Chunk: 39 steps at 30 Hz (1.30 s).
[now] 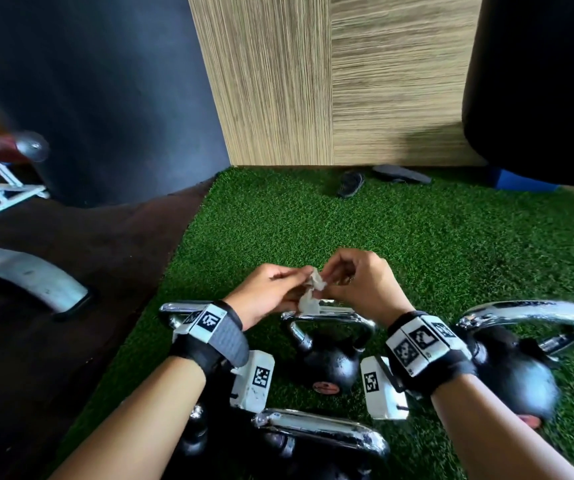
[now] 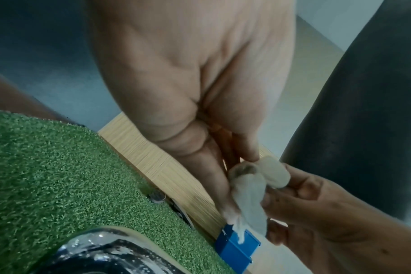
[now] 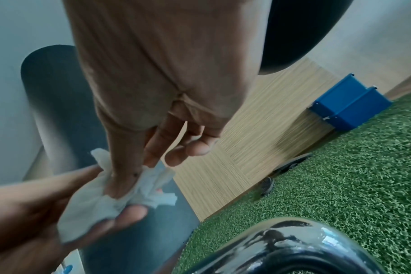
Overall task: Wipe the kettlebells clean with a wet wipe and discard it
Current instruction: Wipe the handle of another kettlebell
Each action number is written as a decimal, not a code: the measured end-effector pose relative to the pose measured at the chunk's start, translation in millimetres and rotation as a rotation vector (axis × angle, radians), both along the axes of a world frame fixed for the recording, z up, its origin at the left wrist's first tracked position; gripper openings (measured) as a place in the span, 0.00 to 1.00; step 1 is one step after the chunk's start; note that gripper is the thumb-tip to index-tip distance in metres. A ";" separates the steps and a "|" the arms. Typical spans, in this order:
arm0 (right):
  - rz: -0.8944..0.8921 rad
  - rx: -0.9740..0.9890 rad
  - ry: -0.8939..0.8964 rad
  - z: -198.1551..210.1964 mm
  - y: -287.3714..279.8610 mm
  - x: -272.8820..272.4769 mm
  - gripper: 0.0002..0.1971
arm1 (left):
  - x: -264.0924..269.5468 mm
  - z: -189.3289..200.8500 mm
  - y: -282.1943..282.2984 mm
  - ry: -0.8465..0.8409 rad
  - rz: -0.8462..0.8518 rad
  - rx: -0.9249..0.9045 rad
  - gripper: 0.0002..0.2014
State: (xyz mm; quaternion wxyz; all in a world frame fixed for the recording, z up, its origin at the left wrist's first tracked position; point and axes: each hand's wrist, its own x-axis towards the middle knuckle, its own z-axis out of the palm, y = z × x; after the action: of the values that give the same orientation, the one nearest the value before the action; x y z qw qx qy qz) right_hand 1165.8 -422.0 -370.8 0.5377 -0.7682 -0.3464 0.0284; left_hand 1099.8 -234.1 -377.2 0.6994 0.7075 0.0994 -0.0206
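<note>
Both hands hold a crumpled white wet wipe [image 1: 311,292] above the green turf. My left hand [image 1: 268,289] has the wipe [image 2: 251,194] lying across its fingers, and my right hand [image 1: 354,282] pinches the wipe [image 3: 120,192] with thumb and forefinger. Below the hands stand black kettlebells with chrome handles: one in the middle [image 1: 327,355], one at the right [image 1: 514,362], one at the near edge [image 1: 313,441]. A further chrome handle [image 1: 181,311] shows beside the left wrist. The wipe touches no kettlebell.
Green turf [image 1: 417,237] covers the floor ahead, ending at a wood-grain wall [image 1: 330,81]. A pair of dark sandals [image 1: 375,178] and a blue box [image 1: 517,183] lie by the wall. A black punching bag [image 1: 538,81] hangs at right. Grey machine foot [image 1: 32,275] stands at left.
</note>
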 end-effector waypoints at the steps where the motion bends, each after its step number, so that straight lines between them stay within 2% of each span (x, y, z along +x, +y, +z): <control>1: -0.028 0.003 -0.024 -3.6 3.5 2.3 0.16 | 3.6 -0.2 -2.0 0.006 0.006 -0.010 0.17; 3: -0.116 -0.033 -0.125 -10.8 6.3 6.1 0.17 | 9.5 -0.9 -5.8 0.023 0.004 0.019 0.11; 5: -0.148 -0.122 -0.148 -18.8 -1.0 9.8 0.21 | 14.2 -1.8 -7.2 0.035 -0.009 0.114 0.09; 6: -0.134 -0.193 -0.109 -24.0 -8.6 12.5 0.25 | 14.7 -1.9 -6.9 0.025 -0.020 0.220 0.09; 8: -0.121 -0.331 0.051 -39.5 -28.5 20.9 0.33 | 14.7 -5.6 -3.5 -0.073 -0.019 0.563 0.09; 9: -0.156 -0.401 0.123 -50.2 -38.2 25.7 0.34 | 14.2 -8.5 -3.3 -0.146 -0.014 0.694 0.09; 11: -0.262 -0.583 0.194 -73.6 -50.9 31.6 0.28 | 13.7 -15.6 -6.7 -0.253 -0.035 0.801 0.08; 13: -0.251 -0.711 0.287 -96.3 -51.9 30.4 0.24 | 13.5 -27.3 -13.1 -0.317 -0.087 0.879 0.09; 16: -0.181 -0.630 0.434 -125.9 -42.9 25.9 0.27 | 13.6 -46.1 -18.6 -0.421 -0.157 1.011 0.09; 19: -0.206 -0.553 0.423 -140.4 -38.2 20.6 0.24 | 8.2 -56.8 -13.6 -0.483 -0.195 1.084 0.12; 24: -0.352 -0.432 0.412 -157.3 -33.7 14.1 0.21 | -8.0 -64.6 15.1 -0.526 -0.075 1.054 0.09; 27: -0.370 -0.430 0.404 -161.5 -33.7 14.0 0.21 | -15.2 -67.2 14.0 -0.527 -0.156 1.104 0.19; 29: -0.379 -0.431 0.404 -163.9 -34.2 14.3 0.21 | -17.9 -71.1 16.1 -0.514 -0.156 1.071 0.23; 31: -0.394 -0.424 0.398 -164.8 -33.3 13.0 0.22 | -23.4 -78.4 25.0 -0.447 -0.033 0.982 0.21; 34: -0.413 -0.423 0.385 -165.3 -31.6 11.6 0.23 | -32.7 -91.9 36.5 -0.288 0.116 0.941 0.16; 39: -0.413 -0.433 0.380 -169.9 -32.4 12.5 0.19 | -31.4 -113.3 38.5 -0.282 0.214 0.805 0.15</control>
State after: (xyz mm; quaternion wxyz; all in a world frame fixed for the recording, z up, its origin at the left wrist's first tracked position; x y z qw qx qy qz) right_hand 1178.4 -454.4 -540.8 0.4115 -0.8992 -0.0636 0.1345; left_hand 1068.4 -195.7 -490.5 0.3726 0.9054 0.0759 0.1890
